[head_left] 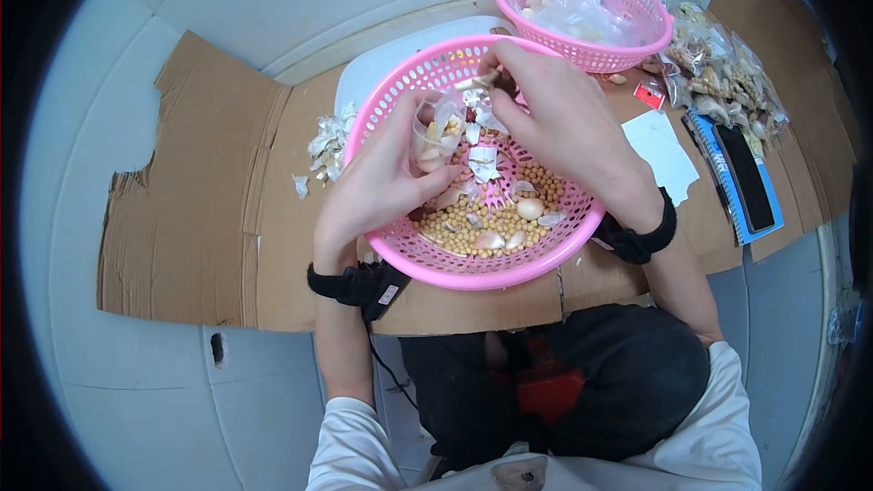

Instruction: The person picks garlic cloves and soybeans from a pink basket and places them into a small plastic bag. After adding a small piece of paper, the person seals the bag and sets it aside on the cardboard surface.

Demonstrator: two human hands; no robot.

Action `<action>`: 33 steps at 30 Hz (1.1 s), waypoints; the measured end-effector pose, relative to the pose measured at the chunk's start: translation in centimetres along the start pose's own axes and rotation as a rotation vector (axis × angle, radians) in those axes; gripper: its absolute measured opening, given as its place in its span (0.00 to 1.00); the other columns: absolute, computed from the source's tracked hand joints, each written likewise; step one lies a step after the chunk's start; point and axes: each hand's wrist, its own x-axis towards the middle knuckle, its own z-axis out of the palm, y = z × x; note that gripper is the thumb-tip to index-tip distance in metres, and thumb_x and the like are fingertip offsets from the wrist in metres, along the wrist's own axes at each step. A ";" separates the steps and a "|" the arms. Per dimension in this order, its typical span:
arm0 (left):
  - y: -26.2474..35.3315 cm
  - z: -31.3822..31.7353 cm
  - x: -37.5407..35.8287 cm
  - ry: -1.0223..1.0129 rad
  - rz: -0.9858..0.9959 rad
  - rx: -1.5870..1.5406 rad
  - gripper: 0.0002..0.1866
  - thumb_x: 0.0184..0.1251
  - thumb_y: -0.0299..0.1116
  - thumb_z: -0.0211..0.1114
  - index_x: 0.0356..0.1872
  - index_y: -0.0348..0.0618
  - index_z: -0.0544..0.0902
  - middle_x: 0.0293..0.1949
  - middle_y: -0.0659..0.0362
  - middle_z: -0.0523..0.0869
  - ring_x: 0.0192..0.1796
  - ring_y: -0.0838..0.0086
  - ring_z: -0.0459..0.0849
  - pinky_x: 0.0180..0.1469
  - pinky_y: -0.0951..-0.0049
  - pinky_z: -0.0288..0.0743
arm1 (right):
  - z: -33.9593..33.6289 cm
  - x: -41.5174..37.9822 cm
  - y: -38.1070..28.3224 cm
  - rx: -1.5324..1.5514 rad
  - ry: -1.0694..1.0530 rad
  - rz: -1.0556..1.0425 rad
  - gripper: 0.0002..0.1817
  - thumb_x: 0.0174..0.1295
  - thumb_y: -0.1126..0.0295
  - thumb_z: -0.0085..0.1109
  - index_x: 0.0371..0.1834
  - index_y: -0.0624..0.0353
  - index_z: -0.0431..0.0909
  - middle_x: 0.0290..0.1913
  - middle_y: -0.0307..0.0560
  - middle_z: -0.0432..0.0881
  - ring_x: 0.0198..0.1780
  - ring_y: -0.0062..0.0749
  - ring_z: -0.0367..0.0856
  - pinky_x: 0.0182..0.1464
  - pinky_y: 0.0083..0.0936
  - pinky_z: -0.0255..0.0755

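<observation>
My left hand (386, 168) is wrapped round a small clear plastic bag (438, 132), with pale garlic cloves and yellowish beans showing through it. My right hand (568, 118) is curled just right of the bag's mouth, fingertips pinched by a thin whitish-brown piece (475, 84); what exactly they grip is partly hidden. Both hands are over a large pink plastic basket (491, 277). Inside it lie dried soybeans (446, 235), a whole peeled bulb or clove (530, 209), a few garlic cloves (489, 240) and white papery scraps (483, 162).
Cardboard (195, 236) covers the work surface. White peelings (329, 141) lie left of the basket. A second pink basket (596, 59) at the back holds clear bags. Filled plastic bags (727, 82), a red packet (649, 95), paper (662, 153), a notebook (714, 164) and a black phone (744, 177) are at right.
</observation>
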 end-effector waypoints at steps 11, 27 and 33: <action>1.4 0.0 0.3 0.018 -0.145 -0.043 0.33 0.64 0.34 0.80 0.66 0.35 0.73 0.53 0.51 0.85 0.57 0.70 0.84 0.61 0.66 0.78 | -0.4 0.6 -0.3 0.157 0.107 -0.005 0.13 0.64 0.69 0.65 0.46 0.67 0.81 0.35 0.62 0.87 0.40 0.56 0.88 0.43 0.46 0.80; 1.2 0.0 0.3 0.021 -0.125 -0.033 0.32 0.65 0.36 0.79 0.65 0.36 0.75 0.54 0.51 0.85 0.59 0.69 0.84 0.63 0.65 0.78 | -0.8 0.5 -0.7 0.175 0.071 -0.106 0.12 0.58 0.70 0.63 0.42 0.66 0.85 0.36 0.53 0.87 0.40 0.47 0.87 0.44 0.39 0.80; 0.9 -0.1 0.4 0.010 -0.138 -0.037 0.32 0.65 0.37 0.79 0.65 0.37 0.75 0.54 0.51 0.85 0.59 0.69 0.85 0.64 0.65 0.78 | -0.5 -0.5 -0.2 -0.062 -0.116 -0.007 0.11 0.56 0.69 0.63 0.36 0.66 0.85 0.38 0.56 0.87 0.42 0.53 0.87 0.47 0.46 0.81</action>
